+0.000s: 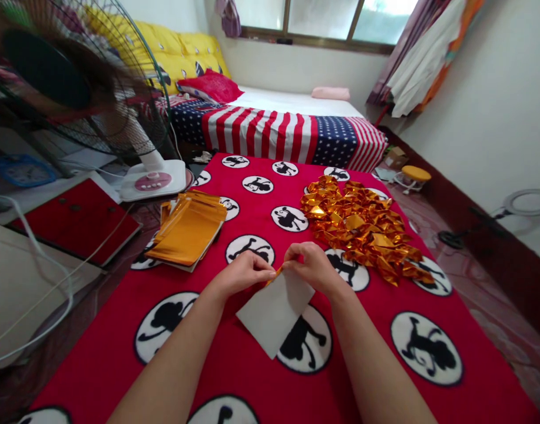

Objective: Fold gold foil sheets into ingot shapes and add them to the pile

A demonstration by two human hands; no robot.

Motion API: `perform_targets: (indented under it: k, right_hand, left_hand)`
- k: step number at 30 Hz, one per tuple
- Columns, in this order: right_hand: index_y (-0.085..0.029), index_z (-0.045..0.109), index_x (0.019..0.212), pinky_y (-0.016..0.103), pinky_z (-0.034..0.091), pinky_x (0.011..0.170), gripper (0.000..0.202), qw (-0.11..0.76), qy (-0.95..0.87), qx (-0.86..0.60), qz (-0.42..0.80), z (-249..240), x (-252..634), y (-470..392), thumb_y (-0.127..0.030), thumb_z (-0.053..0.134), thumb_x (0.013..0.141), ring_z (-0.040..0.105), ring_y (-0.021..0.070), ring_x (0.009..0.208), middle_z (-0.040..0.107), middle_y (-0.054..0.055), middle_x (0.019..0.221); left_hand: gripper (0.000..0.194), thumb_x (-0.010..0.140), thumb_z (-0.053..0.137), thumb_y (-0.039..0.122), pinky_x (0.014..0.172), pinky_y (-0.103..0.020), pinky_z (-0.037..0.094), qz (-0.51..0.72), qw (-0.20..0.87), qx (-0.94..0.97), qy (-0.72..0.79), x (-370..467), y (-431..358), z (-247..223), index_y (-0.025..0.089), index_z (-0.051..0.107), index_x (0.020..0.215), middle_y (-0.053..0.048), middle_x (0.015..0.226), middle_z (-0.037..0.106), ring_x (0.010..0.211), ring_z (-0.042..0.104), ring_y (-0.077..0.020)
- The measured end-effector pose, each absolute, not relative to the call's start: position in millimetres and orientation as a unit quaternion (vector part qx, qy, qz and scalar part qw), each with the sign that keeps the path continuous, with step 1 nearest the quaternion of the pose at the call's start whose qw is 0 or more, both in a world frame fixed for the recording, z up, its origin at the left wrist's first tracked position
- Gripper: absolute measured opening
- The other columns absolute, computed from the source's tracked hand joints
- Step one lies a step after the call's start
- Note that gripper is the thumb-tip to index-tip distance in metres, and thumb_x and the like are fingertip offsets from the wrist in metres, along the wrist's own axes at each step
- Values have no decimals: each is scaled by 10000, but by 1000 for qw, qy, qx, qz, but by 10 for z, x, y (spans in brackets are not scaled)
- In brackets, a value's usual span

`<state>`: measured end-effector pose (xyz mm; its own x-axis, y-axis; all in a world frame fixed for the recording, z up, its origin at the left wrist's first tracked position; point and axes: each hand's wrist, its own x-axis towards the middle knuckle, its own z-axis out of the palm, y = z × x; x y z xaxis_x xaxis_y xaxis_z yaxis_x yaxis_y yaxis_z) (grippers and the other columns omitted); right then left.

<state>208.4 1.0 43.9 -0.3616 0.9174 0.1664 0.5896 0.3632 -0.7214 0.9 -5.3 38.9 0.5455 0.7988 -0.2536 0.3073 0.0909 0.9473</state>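
Observation:
My left hand (247, 272) and my right hand (311, 266) meet over the middle of the red cloth, both pinching the far edge of one sheet of foil paper (274, 312). Its pale back faces up, and a thin strip of gold shows along the edge between my fingertips. To the left lies a stack of gold foil paper (190, 229), its sheets slightly fanned. On the right, a heap of folded gold foil pieces (358, 221) spreads over the cloth.
The red cloth (199, 341) with monkey prints covers the surface before me. At the left stands an electric fan (152, 176), its base close to the paper stack. Beyond is a bed (274, 138) with a striped, starred cover. A ring light (528, 202) stands at the right.

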Motion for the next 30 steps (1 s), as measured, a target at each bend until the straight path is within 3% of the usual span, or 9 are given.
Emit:
perform_targets:
  k: [2,5,8,16,22,26,30]
  right_hand:
    - [-193,683,721,252,421,659,24,362,-708,-507,331,378,2035,38,-198,691,743,598,146,670,685,5,708]
    - [-186,670,868,266,464,716,179,525,-537,-525,400,229,2015,46,-349,672,795,622,152,744,701,27,821]
    - [-178,648,933,271,478,712,321,587,-429,-495,475,104,2050,16,-482,631,832,619,133,698,711,43,847]
    - [-172,658,978,242,488,681,408,634,-365,-468,496,-1,2078,-42,-537,682,797,634,142,804,702,65,960]
    - [-194,626,958,203,474,576,346,716,-235,-460,469,-10,1973,-106,-466,716,765,604,96,657,670,8,840]
    - [-197,626,948,212,491,580,376,660,-273,-468,520,0,1794,-178,-322,815,647,613,107,653,671,-3,823]
    - [-164,661,854,210,447,512,308,607,-338,-457,555,62,1580,-228,-351,813,661,554,99,555,643,-9,694]
  left_hand:
    - [338,701,701,431,459,-197,269,226,614,605,455,10,-66,365,99,716,646,-8,539,592,485,447,-80]
    - [346,641,753,439,439,-179,258,276,623,533,502,14,-58,298,97,732,686,-15,525,595,471,447,-72]
    - [389,579,799,450,419,-161,261,346,630,454,527,27,-16,216,91,739,715,-28,536,614,464,460,-64]
    - [430,524,854,434,386,-128,309,494,614,338,514,119,32,110,82,742,745,-14,524,625,428,487,-40]
    - [451,458,905,340,458,-107,430,603,597,208,487,166,46,141,121,716,804,-23,717,722,590,662,-81]
    - [431,442,916,295,473,-99,444,628,617,148,451,214,50,160,135,675,762,-1,704,716,608,681,-82]
    - [411,470,910,281,487,-112,459,616,644,144,430,350,-16,163,130,670,768,2,703,708,600,673,-82]
